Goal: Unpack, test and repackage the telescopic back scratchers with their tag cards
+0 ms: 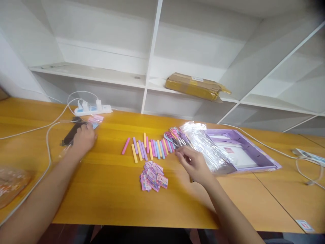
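At the left, my left hand (pixel 85 135) has its fingers bent down over a clear plastic packet (pixel 66 149), partly hidden, beside a dark flat object (pixel 72 132). A small blue claw-shaped end (pixel 95 125) and a pink card (pixel 95 118) show just past the fingertips. My right hand (pixel 194 164) is curled, thumb against fingers, with a short dark end of something below its palm. Just beyond it lie several back scratchers (pixel 175 133) with coloured claw heads and metal rods. Coloured tubes (pixel 151 149) lie in a rough row, and printed cards (pixel 153 177) are piled in front.
Clear plastic bags (pixel 208 149) lie right of my right hand, against an open purple box (pixel 264 159). A white power strip (pixel 93 109) with cables stands back left. An orange-printed bag (pixel 12 184) lies far left. A taped cardboard parcel (pixel 195 86) rests on the shelf.
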`<state>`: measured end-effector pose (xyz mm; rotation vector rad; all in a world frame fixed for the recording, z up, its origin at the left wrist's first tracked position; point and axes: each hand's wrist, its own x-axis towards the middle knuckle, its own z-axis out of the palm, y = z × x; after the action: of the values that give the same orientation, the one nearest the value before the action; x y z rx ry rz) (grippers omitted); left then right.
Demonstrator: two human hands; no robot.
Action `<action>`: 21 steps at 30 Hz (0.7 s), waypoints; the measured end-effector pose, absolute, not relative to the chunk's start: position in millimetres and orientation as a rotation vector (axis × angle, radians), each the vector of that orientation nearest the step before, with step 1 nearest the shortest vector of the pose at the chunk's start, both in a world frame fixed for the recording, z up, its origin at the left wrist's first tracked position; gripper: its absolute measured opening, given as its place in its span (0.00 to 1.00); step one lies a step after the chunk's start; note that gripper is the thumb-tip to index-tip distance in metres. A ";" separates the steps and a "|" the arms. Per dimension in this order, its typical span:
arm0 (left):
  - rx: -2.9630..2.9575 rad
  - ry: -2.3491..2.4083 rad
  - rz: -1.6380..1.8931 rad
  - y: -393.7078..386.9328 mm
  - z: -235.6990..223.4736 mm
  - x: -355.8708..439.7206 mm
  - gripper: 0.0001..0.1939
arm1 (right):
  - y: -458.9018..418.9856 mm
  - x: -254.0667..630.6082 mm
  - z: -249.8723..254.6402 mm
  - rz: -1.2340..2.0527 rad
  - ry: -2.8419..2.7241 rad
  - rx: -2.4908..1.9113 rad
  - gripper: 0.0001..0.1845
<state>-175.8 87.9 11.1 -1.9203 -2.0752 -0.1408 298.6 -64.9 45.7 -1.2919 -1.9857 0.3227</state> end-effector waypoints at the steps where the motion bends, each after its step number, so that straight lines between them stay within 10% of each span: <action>1: -1.923 -2.061 -0.145 89.1 10.9 -175.1 0.24 | -61.0 298.6 40.2 0.311 -1.959 -1.281 0.16; 14: -2.322 -1.907 -0.494 78.1 34.2 -137.6 0.27 | -46.9 312.3 6.9 0.421 -1.679 -1.140 0.08; 21: -3.381 -1.298 -0.407 -15.2 20.5 -50.4 0.25 | -70.1 259.6 4.3 1.045 -1.836 -0.933 0.47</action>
<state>-50.4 -15.2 20.5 -3.3812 -1.2975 -0.4071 259.6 -70.1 4.3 -0.9333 -1.8363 1.0454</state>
